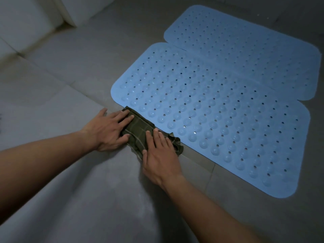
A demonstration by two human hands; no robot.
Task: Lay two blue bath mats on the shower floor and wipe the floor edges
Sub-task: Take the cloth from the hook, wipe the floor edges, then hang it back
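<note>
Blue bath mats, two of them, lie flat on the grey shower floor [108,50]. The near mat [219,120] and the far mat [245,50] touch along their long sides, so the laying appears done and the edge wiping is the step in hand.

A dark green checked cloth [138,128] sits folded on the floor seam, touching the near mat's left edge. The left hand [107,132] presses on its far end, with fingers [126,116] straight and slightly spread. The right hand [158,155] presses on its near end, with fingers [157,135] straight and close together. Neither hand grips the cloth; both hold it down with flat palms.

The main risk is that the cloth catches the mat's rim. It is so close that a stroke angled toward the mat could lift or curl the edge, or nudge the mat out of line with the far mat. With only flat pressure on the cloth, it may also bunch or slide out from under the palms. Its near end already looks rumpled beside the right hand. Uneven pressure between the two hands could swing the cloth off the seam and leave part of the edge unwiped. The light is dim, so missed dirt would be hard to spot.
</note>
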